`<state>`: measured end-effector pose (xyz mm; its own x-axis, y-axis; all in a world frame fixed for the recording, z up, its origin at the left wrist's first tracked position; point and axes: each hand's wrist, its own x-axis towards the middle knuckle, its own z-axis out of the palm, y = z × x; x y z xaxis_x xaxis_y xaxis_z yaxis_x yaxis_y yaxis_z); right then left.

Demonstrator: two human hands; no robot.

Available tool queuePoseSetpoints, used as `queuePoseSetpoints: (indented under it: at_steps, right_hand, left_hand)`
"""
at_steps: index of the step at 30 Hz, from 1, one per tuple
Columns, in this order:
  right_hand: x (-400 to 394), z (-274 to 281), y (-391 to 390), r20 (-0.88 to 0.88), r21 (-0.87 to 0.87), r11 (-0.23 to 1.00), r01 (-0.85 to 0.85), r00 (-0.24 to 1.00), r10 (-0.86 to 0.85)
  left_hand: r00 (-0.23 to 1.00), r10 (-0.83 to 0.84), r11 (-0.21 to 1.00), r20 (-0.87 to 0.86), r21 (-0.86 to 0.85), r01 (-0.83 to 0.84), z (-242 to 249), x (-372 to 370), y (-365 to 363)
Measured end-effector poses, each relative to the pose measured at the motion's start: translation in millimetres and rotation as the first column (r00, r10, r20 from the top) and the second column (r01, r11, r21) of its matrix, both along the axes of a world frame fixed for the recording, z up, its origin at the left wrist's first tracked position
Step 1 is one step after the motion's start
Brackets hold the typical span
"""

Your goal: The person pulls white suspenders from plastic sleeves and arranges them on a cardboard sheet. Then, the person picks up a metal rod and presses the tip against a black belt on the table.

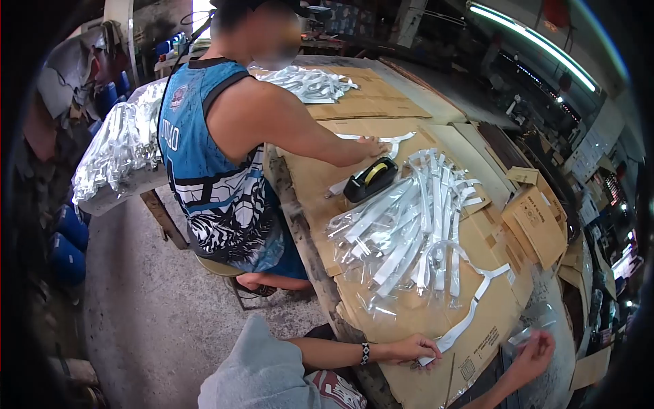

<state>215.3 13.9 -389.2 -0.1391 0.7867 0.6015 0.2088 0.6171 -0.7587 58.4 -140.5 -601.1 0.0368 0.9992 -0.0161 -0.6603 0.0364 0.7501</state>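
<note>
My left hand (414, 349), with a patterned band at its wrist, pinches one end of a pair of white Y-shaped elastic suspenders (458, 332). The straps stretch away across the cardboard (477, 347) toward a heap of bagged white suspenders (409, 225). Over at the right edge of the table, my right hand (535, 354) is closed on a clear plastic bag (538, 320). The bag looks thin and crumpled.
A co-worker (225, 150) sits across to the left, one hand on white straps beside a black tape dispenser (371, 179). More white straps lie in piles (306, 85) behind and on a side table (122, 146). An open cardboard box (535, 218) stands right.
</note>
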Motion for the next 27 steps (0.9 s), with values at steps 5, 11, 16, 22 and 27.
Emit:
queuePoseSetpoints:
  at_steps: [5,11,16,22,27]
  right_hand:
    - [-11.0,-46.5,-88.9,0.159,-0.006,0.965,-0.261,0.953,0.259]
    - [7.4,-94.9,-144.4,0.317,-0.504,0.811,-0.297,0.810,0.494]
    - [17.6,-106.4,-166.2,0.253,-0.604,0.690,-0.400,0.724,0.641]
    - [34.0,-91.0,-154.1,0.141,-0.766,0.512,-0.390,0.675,0.725]
    - [24.3,-90.3,-86.5,0.388,-0.412,0.825,-0.387,0.745,0.543]
  left_hand:
    - [0.988,-0.053,0.984,0.145,-0.162,0.076,37.8,-10.5,-15.8]
    - [0.967,-0.013,0.994,-0.254,-0.105,-0.014,37.5,-11.9,-14.1]
    - [0.903,0.242,0.965,-0.355,0.188,-0.185,3.9,-4.0,3.9]
    - [0.941,0.166,0.986,-0.294,0.040,-0.162,46.5,-23.1,-15.6]
    - [0.945,0.139,0.986,-0.295,0.130,-0.105,42.2,-14.8,-10.1]
